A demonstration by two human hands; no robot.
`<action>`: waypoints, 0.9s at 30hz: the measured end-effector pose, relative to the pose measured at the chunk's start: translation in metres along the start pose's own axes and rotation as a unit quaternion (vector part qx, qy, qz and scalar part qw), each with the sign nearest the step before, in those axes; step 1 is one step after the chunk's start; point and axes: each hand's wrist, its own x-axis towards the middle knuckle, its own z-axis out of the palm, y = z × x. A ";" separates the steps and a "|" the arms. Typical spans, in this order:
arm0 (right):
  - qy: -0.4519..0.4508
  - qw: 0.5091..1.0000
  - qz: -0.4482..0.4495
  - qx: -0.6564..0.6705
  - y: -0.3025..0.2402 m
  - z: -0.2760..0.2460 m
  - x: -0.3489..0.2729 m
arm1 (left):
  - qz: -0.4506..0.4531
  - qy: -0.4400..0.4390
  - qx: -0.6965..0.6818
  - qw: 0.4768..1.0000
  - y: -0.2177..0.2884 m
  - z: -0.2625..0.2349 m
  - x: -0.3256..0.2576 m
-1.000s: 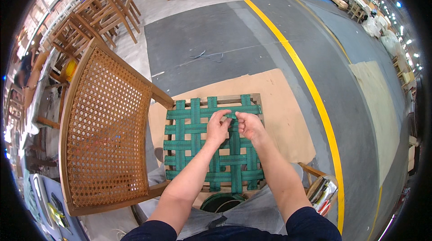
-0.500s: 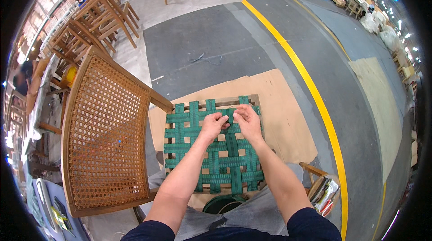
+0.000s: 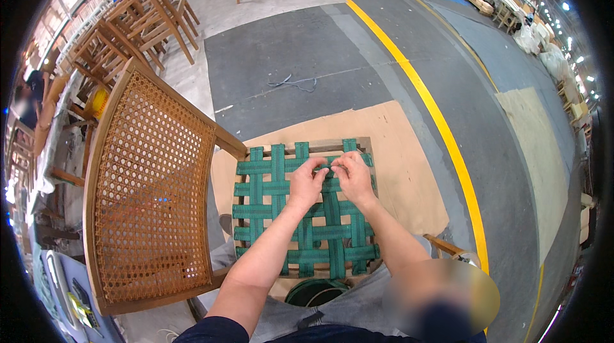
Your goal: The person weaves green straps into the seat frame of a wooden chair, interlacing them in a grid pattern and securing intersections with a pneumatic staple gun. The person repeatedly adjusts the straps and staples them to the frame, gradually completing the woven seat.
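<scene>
A wooden chair with a woven cane back (image 3: pixel 150 196) stands before me, its back to the left. Green straps (image 3: pixel 336 256) are woven over and under across its seat frame, with gaps between them. Above the far half of the seat, my left hand (image 3: pixel 306 183) has thumb and forefinger closed in a pinch. My right hand (image 3: pixel 353 178) pinches close beside it, fingertips almost meeting the left's. Whatever lies between the fingertips is too small to make out. Under the near seat edge, a round dark green thing (image 3: pixel 313 293) shows between my legs.
Brown sheeting (image 3: pixel 409 170) lies under the chair. Wooden chair frames (image 3: pixel 150 23) are stacked at the far left. A thin cord (image 3: pixel 294 82) lies on the grey floor. A yellow line (image 3: pixel 441 116) runs along the right. A blue-grey case (image 3: pixel 80 298) sits at lower left.
My left hand has risen slightly, its fingers now bent closer to the right hand's. The right fingers have curled down into a tighter pinch. The straps look unchanged.
</scene>
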 end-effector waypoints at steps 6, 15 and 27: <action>-0.056 0.996 0.002 -0.074 0.008 0.016 0.031 | 0.013 0.079 0.065 0.995 -0.011 -0.006 0.011; -0.106 0.952 0.174 -0.228 0.051 0.048 0.096 | 0.111 0.002 0.281 0.953 -0.048 0.020 0.014; -0.079 0.949 0.209 -0.223 0.060 0.054 0.105 | 0.117 -0.016 0.368 0.922 -0.057 0.031 0.035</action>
